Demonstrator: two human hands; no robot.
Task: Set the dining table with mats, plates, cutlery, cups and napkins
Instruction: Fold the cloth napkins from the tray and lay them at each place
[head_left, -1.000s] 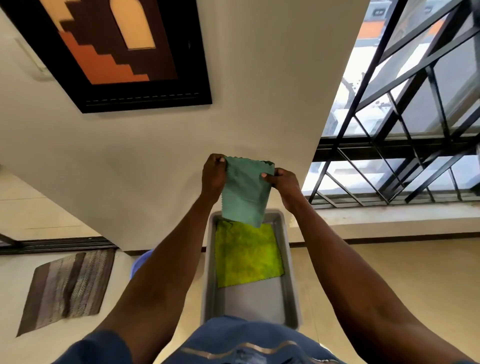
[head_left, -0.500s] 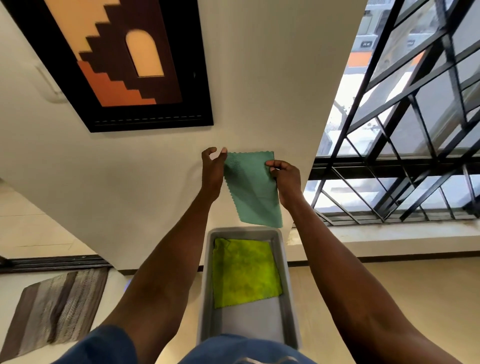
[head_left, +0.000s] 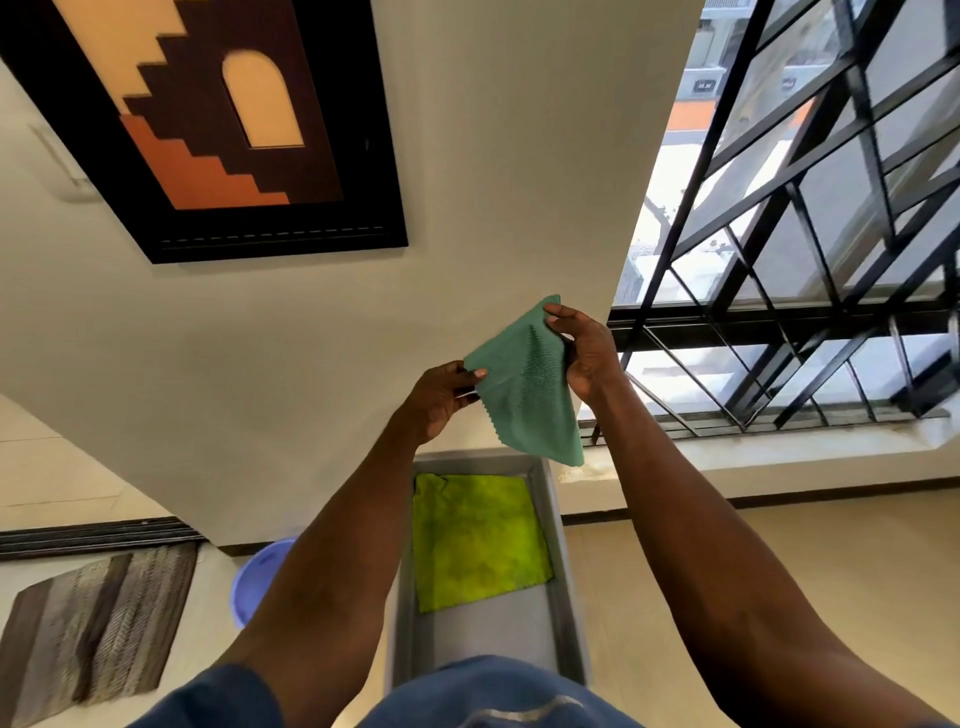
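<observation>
We hold the green napkin (head_left: 524, 395) in the air above the grey tray (head_left: 558, 525); left hand (head_left: 441, 397) pinches one corner, right hand (head_left: 584, 353) pinches the upper edge. A yellow-green cloth (head_left: 478, 540) lies in the tray. No dining worktop, mats, plates, cutlery or cups in view: we judge setting barely begun.

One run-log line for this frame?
left hand: pinches green napkin | right hand: pinches its upper corner | yellow-green cloth: in grey tray

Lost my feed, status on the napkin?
Left hand and right hand both pinch green napkin, held above grey tray. Lime cloth in tray. Nothing blocking.
</observation>
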